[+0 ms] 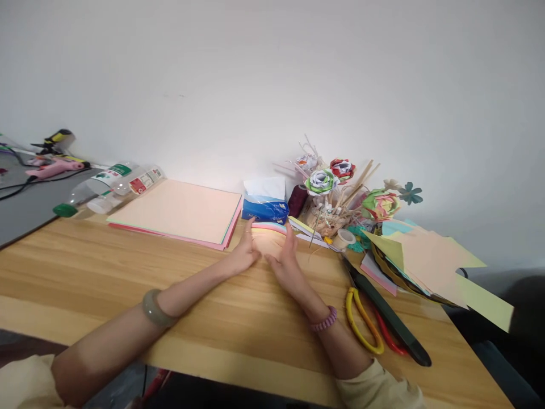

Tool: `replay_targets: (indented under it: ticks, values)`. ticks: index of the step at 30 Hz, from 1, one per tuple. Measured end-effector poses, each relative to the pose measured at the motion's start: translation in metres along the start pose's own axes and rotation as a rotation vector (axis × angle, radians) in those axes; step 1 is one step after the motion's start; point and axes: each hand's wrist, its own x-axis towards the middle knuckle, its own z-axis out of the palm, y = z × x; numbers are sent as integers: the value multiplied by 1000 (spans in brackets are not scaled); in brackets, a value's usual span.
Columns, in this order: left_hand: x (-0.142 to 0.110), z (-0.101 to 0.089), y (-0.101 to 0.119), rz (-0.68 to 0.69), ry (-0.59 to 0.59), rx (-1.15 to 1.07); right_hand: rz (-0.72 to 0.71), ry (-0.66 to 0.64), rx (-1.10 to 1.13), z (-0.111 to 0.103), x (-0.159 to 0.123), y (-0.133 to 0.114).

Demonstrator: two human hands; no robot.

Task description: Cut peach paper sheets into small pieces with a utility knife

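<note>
Between my two hands is a small stack of coloured paper [268, 240], peach on the near face with pink, yellow and blue edges at the top. My left hand [247, 250] grips its left side, fingers behind and thumb in front. On the right side my right hand [287, 261] holds it in the same way. The stack looks slightly bent and is just above or touching the table; I cannot tell which. Right behind it lies a blue tissue pack [264, 209] with a white tissue sticking out.
Left stand a pile of large paper sheets [179, 210], plastic bottles [110, 184] and a pink glue gun [57, 168]. To the right are paper flowers [321, 182], a dark purple thread spool [297, 199], yellow-and-red-handled scissors [364, 321], a dark green long-handled tool [387, 312] and paper scraps [430, 255].
</note>
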Motion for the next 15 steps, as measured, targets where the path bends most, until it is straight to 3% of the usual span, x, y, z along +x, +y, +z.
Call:
replay_targets:
  ticks: [8,15]
  values:
    - [-7,-11,8,338,41,201,-113,149,-95,-14,-3,-9]
    - [-8,-11,13,565,157,256,-235,232,-161,-13,-7,-9]
